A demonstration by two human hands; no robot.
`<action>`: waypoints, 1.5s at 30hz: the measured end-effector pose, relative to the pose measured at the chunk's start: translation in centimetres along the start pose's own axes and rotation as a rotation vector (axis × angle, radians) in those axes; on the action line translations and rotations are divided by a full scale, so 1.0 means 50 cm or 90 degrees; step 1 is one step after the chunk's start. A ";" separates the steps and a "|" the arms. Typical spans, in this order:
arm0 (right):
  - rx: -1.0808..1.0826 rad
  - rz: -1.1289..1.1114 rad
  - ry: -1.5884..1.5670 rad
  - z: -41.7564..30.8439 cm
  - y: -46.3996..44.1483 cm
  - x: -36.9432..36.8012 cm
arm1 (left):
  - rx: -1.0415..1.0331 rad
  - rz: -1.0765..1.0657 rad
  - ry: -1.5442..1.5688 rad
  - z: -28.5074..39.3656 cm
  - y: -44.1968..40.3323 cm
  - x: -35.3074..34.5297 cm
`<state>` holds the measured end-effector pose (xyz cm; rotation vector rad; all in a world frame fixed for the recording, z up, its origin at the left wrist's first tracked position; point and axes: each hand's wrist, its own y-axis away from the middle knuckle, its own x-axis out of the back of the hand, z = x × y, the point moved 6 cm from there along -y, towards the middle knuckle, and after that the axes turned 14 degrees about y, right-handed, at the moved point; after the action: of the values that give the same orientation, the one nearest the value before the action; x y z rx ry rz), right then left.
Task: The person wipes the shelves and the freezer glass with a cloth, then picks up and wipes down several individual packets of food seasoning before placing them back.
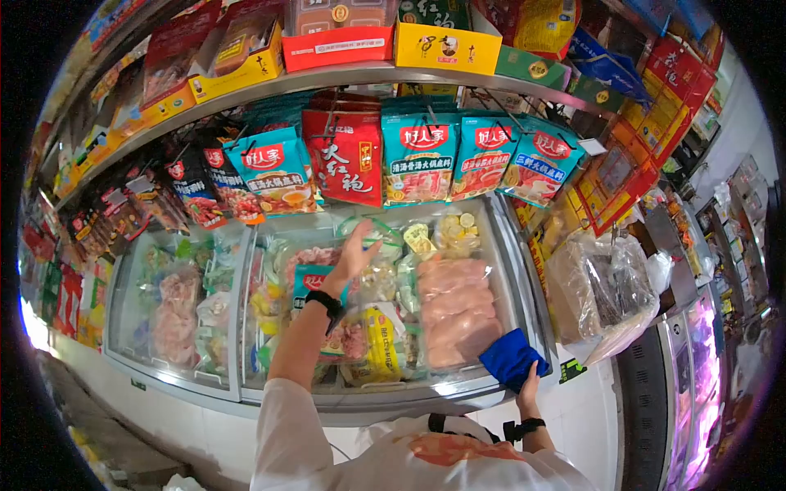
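My left hand (357, 252) reaches over the glass top of a chest freezer (246, 327), its fingers apart and nothing seen in them. Under my left wrist lies a teal packet (309, 282), partly hidden by the arm. A folded blue cloth (514, 360) is held in my right hand (530, 391), at the freezer's front right corner. Pink meat (458, 315) and a yellow packet (381, 340) show inside the freezer.
Hanging seasoning packets, among them a red one (342, 159) and a teal one (420, 164), line the freezer's back edge. Boxes (446, 47) stand on the shelf above. A plastic-wrapped bin (602, 286) is at the right.
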<state>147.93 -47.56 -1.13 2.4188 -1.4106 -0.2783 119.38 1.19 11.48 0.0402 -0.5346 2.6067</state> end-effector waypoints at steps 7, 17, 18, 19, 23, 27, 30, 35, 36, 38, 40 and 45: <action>-0.019 -0.033 0.024 -0.043 0.040 -0.025 | -0.006 0.243 -0.039 0.043 -0.173 -0.101; 0.003 0.066 -0.015 0.013 -0.004 0.007 | 0.013 0.148 -0.157 0.061 -0.151 -0.103; -0.020 0.047 0.005 0.002 0.001 0.005 | 0.020 0.145 -0.162 0.078 -0.126 -0.103; -0.039 0.026 0.020 -0.006 0.003 -0.002 | -0.029 0.187 -0.097 0.104 -0.109 -0.096; -0.054 0.045 0.046 -0.005 0.002 0.001 | -0.106 0.206 0.017 0.149 -0.059 -0.063; -0.017 0.077 0.032 0.013 -0.016 0.006 | -0.050 0.143 0.044 0.126 -0.018 -0.035; -0.084 0.042 0.055 0.015 -0.015 0.009 | -0.100 0.153 -0.011 0.240 0.032 -0.050; -0.068 0.023 0.000 0.007 -0.011 -0.001 | -0.073 0.121 0.064 0.333 0.063 -0.065; -0.075 0.018 -0.007 0.011 -0.015 -0.001 | 0.010 0.047 0.096 0.312 0.061 -0.069; -0.073 0.007 -0.007 0.014 -0.018 0.002 | 0.097 -0.028 0.127 0.268 0.079 -0.077; -0.073 -0.002 -0.012 0.023 -0.021 0.005 | -0.028 -0.136 -0.144 0.236 0.122 -0.099; -0.081 -0.075 -0.083 0.013 -0.018 -0.003 | 0.082 -0.217 -0.148 0.008 0.249 -0.137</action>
<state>148.34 -47.14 -2.08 2.4208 -1.2617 -0.5471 119.70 -12.13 6.50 0.4414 -0.3973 2.3095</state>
